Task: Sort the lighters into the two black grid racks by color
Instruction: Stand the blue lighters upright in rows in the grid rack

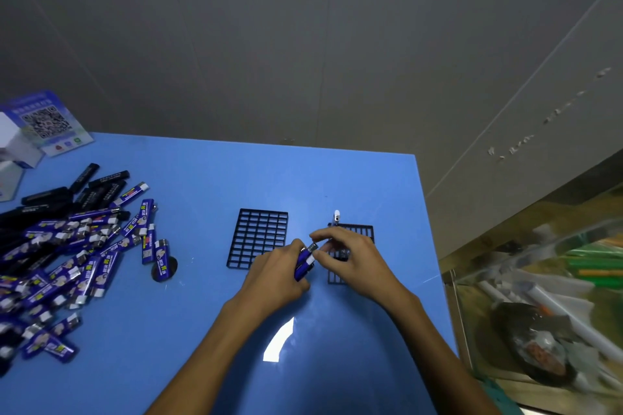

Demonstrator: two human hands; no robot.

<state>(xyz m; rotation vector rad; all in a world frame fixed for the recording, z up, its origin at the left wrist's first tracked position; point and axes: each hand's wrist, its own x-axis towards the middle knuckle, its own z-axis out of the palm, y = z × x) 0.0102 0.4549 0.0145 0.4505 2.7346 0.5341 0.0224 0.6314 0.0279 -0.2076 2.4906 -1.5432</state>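
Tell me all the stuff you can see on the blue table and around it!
Table: one, blue, fills the middle of the view.
Left rack: one, black grid, table centre, no lighters in it.
Right rack: one, black grid, partly under the right hand.
Standing lighter: one, white-topped, upright at the right rack's far corner.
Lighter pile: many, blue and black, loose at the table's left.
Held lighters: a few, blue, in the left hand.
QR card: one, blue and white, far left corner.
White box: one, beside the card.
Glass case: one, right of the table, holding blurred clutter.
Left hand: grips the blue lighters.
Right hand: fingers pinch a lighter top.
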